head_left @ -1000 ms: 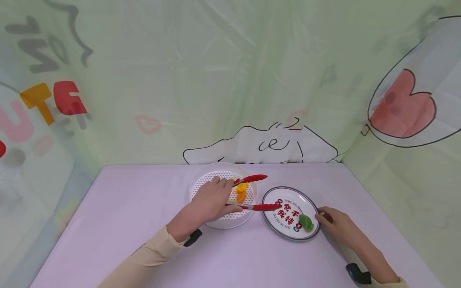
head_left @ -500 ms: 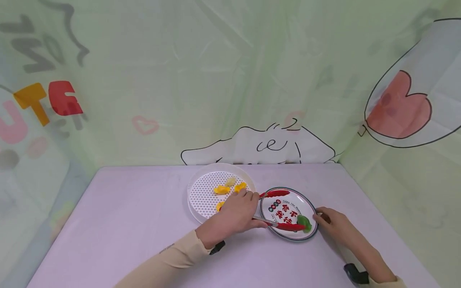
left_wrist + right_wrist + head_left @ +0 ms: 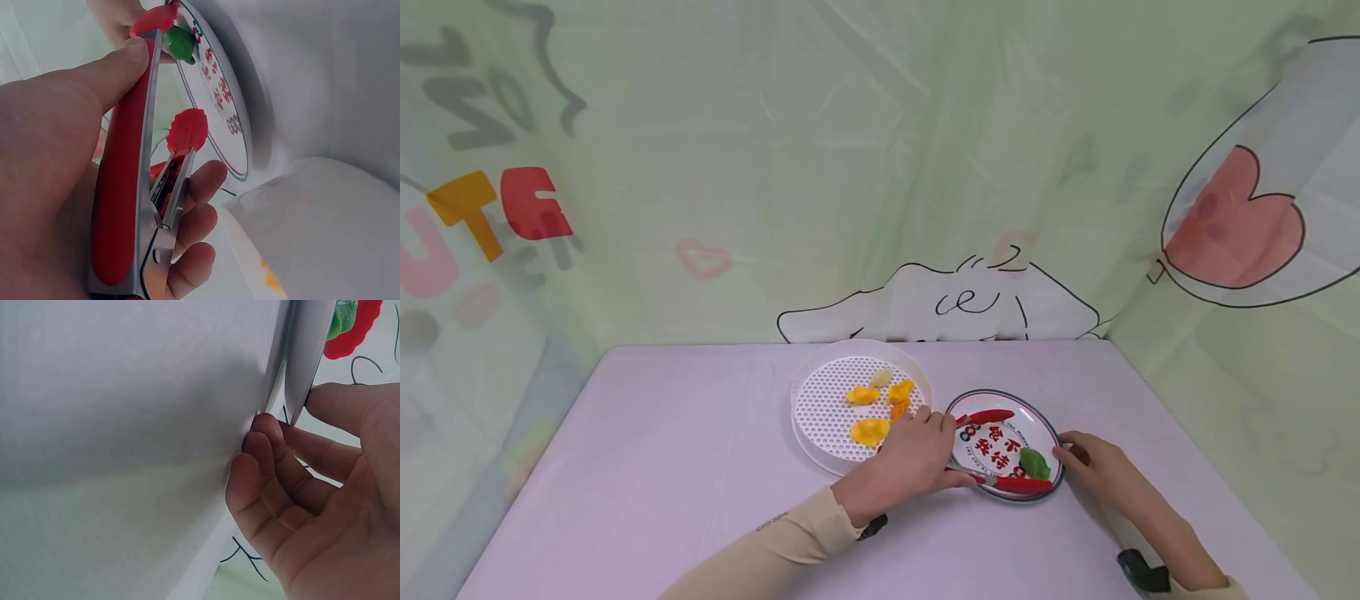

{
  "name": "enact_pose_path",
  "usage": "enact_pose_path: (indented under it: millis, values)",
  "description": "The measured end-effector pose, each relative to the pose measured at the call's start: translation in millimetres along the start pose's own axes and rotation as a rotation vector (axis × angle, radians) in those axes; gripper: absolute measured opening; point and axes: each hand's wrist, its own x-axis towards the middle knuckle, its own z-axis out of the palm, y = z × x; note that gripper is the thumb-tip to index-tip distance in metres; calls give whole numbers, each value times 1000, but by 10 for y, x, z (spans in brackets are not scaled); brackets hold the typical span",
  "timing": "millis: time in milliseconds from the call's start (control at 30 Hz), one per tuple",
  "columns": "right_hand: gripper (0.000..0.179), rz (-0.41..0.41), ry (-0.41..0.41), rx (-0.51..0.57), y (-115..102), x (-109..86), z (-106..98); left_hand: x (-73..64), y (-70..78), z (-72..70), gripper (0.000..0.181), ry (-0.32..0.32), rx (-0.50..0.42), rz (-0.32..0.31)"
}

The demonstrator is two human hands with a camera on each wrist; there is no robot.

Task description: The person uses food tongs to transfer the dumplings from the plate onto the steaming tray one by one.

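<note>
My left hand [image 3: 913, 454] grips a pair of tongs [image 3: 128, 169] with red handles and red scalloped tips. The tongs are spread, their two tips over the round plate [image 3: 1033, 421] with red lettering and a dark rim. A green dumpling-shaped piece [image 3: 1034, 463] lies on the plate's right part, and the nearer tip [image 3: 1026, 485] overlaps its lower edge in the head view. In the left wrist view the green piece [image 3: 180, 44] shows beside that tip, the other tip standing apart. My right hand [image 3: 1097, 468] pinches the plate's right rim between thumb and fingers.
Left of the plate stands a white round tray [image 3: 820, 417] with a perforated base. On it lie several yellow and orange dumpling-shaped pieces [image 3: 870, 432] and a pale one [image 3: 880, 378]. A printed curtain [image 3: 737, 208] rises behind the lilac table [image 3: 662, 467].
My left hand has moved right with the tongs, from over the perforated tray to over the plate, then slightly lower. My right hand stays at the plate's rim.
</note>
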Motion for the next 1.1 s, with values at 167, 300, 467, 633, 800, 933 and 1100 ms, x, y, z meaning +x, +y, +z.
enact_pose_path:
  millis: [167,300,467,633,800,933,1100]
  values:
    - [42,-2,0,-2,8,1,1,5,22,5,80,-16,-16,-8]
    - [44,-2,-1,-3,18,8,5,6,39,-6,70,-13,-27,4]
    - [45,4,-3,-2,16,13,6,16,65,27,64,-15,-16,15]
    - [46,3,-7,-6,17,9,5,6,92,50,64,-28,-16,13]
    - [46,9,-9,-12,11,7,8,-4,91,93,63,-4,-33,18]
    - [45,16,-7,-14,2,10,-1,-9,81,132,60,45,-3,37]
    - [45,17,-9,-16,-6,6,-6,-10,69,155,58,75,25,53]
